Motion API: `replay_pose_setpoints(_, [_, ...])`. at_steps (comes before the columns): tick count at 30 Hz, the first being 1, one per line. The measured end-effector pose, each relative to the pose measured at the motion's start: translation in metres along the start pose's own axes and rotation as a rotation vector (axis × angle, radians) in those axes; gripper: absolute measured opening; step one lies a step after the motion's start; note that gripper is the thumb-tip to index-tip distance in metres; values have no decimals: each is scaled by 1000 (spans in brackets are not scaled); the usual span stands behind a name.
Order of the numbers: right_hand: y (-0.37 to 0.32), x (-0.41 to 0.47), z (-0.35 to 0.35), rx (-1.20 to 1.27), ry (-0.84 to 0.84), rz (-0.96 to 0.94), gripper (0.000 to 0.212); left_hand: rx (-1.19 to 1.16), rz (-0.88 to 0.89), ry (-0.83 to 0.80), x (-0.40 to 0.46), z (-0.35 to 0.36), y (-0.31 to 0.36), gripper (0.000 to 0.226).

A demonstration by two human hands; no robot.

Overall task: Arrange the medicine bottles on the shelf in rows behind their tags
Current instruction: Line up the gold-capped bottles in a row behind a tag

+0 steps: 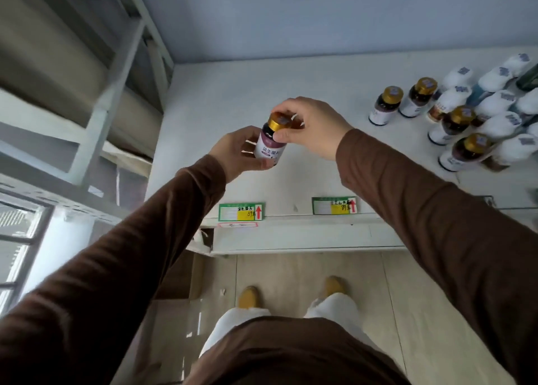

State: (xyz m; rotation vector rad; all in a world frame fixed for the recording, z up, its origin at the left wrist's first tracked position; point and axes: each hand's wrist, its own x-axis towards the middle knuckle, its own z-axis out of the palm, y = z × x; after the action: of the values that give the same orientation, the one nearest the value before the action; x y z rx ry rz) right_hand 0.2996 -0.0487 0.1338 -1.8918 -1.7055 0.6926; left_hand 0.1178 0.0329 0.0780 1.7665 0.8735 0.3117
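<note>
I hold a gold-capped medicine bottle (269, 144) above the white shelf (291, 78), my left hand (235, 151) wrapped around its labelled body and my right hand (313, 126) closed with fingertips pinching the cap. The bottle hangs tilted, beyond the left green tag (241, 211) on the shelf's front edge, with a second tag (334, 205) to the right. Other bottles (465, 113) cluster on the shelf far right of it.

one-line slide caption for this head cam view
Both hands hold a gold-capped bottle above the shelf, behind the left tag.
</note>
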Motion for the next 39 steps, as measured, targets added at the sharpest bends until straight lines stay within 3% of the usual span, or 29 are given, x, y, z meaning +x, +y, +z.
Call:
replay_pose_setpoints(8, [-44, -1, 89, -262, -30, 60, 42, 568, 32, 44, -30, -77, -66, 47])
replay_pose_setpoints(13, [-51, 3, 108, -358, -77, 69, 42, 718, 49, 95, -27, -85, -81, 48])
replay_pose_setpoints(26, [-46, -4, 119, -371, -102, 75, 52, 744, 60, 56, -19, -77, -78, 46])
replay_pose_setpoints(30, [-34, -12, 100, -262, 0, 129, 51, 751, 83, 40, -4, -76, -63, 43])
replay_pose_setpoints(39, [41, -43, 13, -258, 250, 369, 32, 731, 186, -5, 52, -23, 9, 41])
